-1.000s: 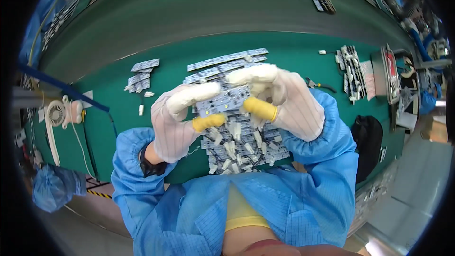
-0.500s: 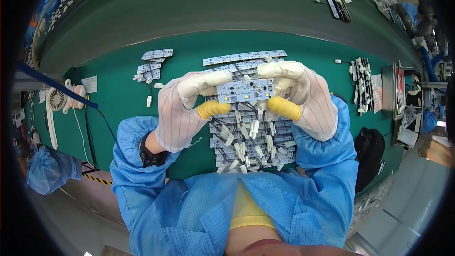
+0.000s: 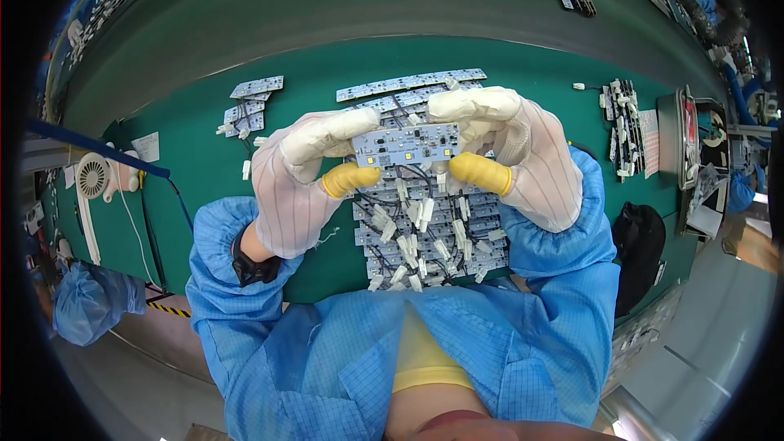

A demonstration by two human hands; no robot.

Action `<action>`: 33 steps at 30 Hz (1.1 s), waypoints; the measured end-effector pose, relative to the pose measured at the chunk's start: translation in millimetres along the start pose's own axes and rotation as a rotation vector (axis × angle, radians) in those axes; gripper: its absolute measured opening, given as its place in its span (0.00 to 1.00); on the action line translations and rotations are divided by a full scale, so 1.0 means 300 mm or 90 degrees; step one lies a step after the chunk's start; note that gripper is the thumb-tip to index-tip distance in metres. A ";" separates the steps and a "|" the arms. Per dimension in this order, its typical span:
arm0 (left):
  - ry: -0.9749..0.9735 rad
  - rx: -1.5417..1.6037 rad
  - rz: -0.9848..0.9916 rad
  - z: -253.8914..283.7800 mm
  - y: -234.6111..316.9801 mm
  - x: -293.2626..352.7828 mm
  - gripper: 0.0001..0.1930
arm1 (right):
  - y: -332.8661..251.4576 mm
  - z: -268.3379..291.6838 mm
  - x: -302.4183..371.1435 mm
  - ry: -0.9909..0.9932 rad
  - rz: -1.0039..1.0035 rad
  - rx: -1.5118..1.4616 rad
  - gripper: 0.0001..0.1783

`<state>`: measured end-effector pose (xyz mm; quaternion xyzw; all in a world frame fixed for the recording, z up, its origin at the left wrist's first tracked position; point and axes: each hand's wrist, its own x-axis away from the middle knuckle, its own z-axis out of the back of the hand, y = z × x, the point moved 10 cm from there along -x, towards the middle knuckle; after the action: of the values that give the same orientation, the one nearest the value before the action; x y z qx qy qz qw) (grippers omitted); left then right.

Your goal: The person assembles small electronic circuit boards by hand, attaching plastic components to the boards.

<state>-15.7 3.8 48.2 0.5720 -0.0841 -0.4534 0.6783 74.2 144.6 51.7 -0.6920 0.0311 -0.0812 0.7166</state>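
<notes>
While both ends of the small white circuit board (image 3: 406, 144) sit pinched between my gloved fingers, I hold it level and face-up above the pile so its surface can be seen plainly. My left hand (image 3: 298, 180) clamps the board's left end, the yellow-capped thumb (image 3: 347, 180) pressing from below against the forefinger on top; my right hand (image 3: 523, 151) does the same at the right end. That leaves the middle of the board bare between the two grips. Beneath it, the stack of wired boards with white connectors (image 3: 425, 237) lies on the green mat (image 3: 204, 171), just in front of me. More board strips (image 3: 412, 83) lie beyond my fingers, apart from the one held.
</notes>
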 end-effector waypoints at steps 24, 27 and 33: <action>-0.018 -0.192 0.020 0.085 -0.086 -0.130 0.15 | 0.028 0.054 -0.046 0.059 0.094 -0.016 0.26; 0.056 -0.327 0.178 0.327 -0.290 -0.155 0.14 | -0.079 0.165 0.010 0.185 0.147 0.071 0.21; -0.028 -0.348 0.227 0.431 -0.495 -0.080 0.16 | -0.052 0.311 -0.007 0.201 0.106 0.242 0.21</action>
<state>-188.3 -59.7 -25.9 0.3350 -0.0725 -0.3453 0.8737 85.6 236.7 70.7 -0.5184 0.1838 -0.1333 0.8245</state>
